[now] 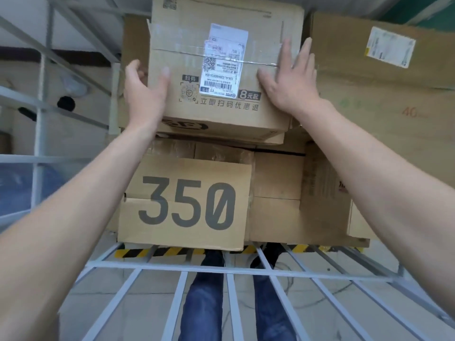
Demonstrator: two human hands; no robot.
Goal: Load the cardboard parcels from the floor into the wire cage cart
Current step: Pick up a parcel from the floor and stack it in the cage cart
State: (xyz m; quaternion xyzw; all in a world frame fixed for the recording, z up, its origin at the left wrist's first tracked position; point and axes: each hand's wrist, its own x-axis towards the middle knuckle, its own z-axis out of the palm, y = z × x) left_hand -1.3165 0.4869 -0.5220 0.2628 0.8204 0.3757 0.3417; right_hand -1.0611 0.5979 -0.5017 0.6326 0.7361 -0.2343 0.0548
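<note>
Bottom of frame: wire cage cart (221, 269), front bars. Centre: box marked 350 (184, 205), stacked inside. Upper centre: labelled parcel (221, 77) atop the stack. I see the left hand (145, 94) gripping its left edge, fingers seemingly curled behind; right hand (290, 82) fingers (285, 52) straight, pressed flat on it.

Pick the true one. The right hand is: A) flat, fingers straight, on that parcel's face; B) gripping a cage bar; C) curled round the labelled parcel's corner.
A: the right hand lies flat with straight fingers on the face of the labelled parcel, right of its white label.
</note>
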